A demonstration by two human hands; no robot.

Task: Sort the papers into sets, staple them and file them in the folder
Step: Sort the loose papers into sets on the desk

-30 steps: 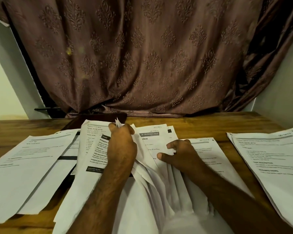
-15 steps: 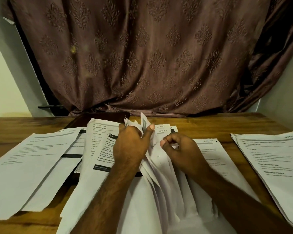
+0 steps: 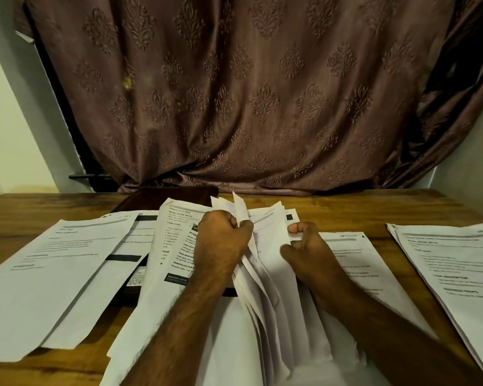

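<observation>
Left hand clenches the fanned bundle of papers; right hand pinches one sheet. Risk: loosened grip spills pages, mixing sorted piles on worktop.

Matt white printed paper sheets w/ soft creases, lying on a brown wooden table, grain visible, slight sheen. Behind: mauve cloth curtain, embossed damask pattern, faint satin gloss. Dark glossy flat folder.
</observation>
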